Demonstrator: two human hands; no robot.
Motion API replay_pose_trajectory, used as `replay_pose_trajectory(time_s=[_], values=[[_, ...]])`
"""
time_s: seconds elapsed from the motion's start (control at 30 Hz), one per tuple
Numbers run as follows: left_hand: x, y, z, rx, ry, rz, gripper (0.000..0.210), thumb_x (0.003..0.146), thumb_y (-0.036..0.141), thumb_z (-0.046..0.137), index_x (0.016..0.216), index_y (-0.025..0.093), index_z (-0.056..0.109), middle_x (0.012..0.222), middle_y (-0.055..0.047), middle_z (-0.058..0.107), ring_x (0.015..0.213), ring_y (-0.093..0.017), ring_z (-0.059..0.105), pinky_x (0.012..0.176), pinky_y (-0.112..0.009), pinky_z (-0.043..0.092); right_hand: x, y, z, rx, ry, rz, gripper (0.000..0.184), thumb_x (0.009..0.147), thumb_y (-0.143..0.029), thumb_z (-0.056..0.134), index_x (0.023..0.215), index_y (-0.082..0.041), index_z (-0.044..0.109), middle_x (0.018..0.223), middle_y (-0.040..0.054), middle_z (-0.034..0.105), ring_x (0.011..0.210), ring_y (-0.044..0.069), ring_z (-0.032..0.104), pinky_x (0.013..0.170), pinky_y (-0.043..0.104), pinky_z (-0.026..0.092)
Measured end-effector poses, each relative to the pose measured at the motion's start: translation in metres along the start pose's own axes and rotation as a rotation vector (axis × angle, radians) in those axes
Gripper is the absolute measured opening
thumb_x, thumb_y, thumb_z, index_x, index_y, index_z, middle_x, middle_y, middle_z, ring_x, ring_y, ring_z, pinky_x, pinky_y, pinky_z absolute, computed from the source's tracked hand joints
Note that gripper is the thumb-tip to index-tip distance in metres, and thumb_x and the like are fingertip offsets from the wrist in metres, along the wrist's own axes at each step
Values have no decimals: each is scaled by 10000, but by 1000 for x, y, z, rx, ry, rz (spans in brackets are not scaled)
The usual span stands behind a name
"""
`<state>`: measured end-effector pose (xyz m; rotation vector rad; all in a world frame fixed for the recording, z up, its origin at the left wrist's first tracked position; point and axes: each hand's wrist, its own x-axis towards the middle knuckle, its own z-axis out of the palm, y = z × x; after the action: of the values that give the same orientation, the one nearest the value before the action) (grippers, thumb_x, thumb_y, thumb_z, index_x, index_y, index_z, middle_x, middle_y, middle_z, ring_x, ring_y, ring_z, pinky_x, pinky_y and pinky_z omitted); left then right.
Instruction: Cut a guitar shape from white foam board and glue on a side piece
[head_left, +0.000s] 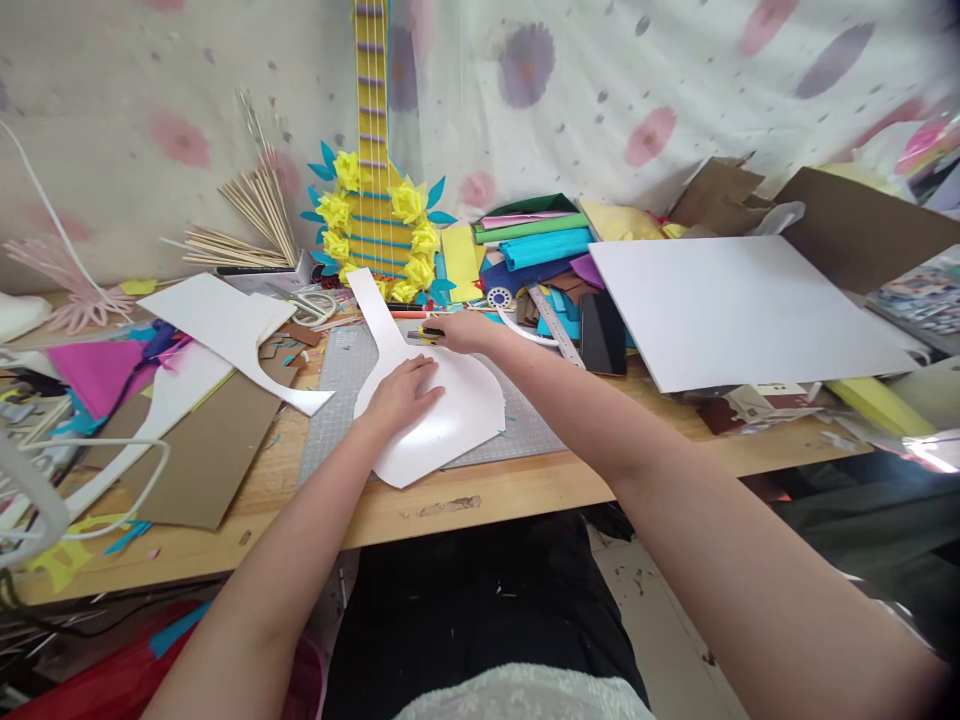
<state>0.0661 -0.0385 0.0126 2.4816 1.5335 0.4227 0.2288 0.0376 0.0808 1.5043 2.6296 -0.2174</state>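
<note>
A white foam board cut-out [450, 425], shaped like a guitar with a narrow neck, lies on the grey cutting mat [345, 350]. My left hand [409, 395] rests flat on its round body, fingers stretched out. Just beyond it, my right hand [459, 332] is closed around a utility knife [427, 333] with yellow on its handle. The knife's tip points left, near where the neck meets the body; whether the blade touches the board I cannot tell. Behind stands a yellow paper guitar [373, 215] trimmed with yellow flowers and blue leaves.
White offcuts [214, 320] and brown cardboard [214, 450] lie at the left. Wooden sticks [262, 220] and scissors [315, 308] sit behind them. A ruler [555, 325], a phone [603, 333] and coloured paper rolls [544, 248] are right of the mat. A large white board [742, 310] rests farther right.
</note>
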Motion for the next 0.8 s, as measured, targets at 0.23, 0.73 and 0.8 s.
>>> replay_pose_trajectory(time_s=[0.23,0.73,0.8], values=[[1,0,1,-29,1,3,488,869,426,474,1296,199,538,1403,-42,487,1336,-212,383,1118,-355,308,4,-6,-2,-49,-29,-43,394,870,-316,488,1257,-287,555,1222,67,634,1014,229,618,767,293,418],[2,-5,5,-39,18,-6,486,864,433,488,1288,201,544,1417,-42,470,1323,-203,401,1120,-344,300,0,16,-11,-180,-43,-133,471,873,-338,485,1339,-407,482,1327,-13,571,1106,243,576,771,307,407],[2,-4,5,-37,14,-9,495,865,432,488,1292,187,541,1417,-51,470,1323,-203,400,1123,-342,293,2,21,-9,-200,-26,-139,470,876,-335,485,1339,-411,480,1310,-10,584,1091,242,586,769,306,405]])
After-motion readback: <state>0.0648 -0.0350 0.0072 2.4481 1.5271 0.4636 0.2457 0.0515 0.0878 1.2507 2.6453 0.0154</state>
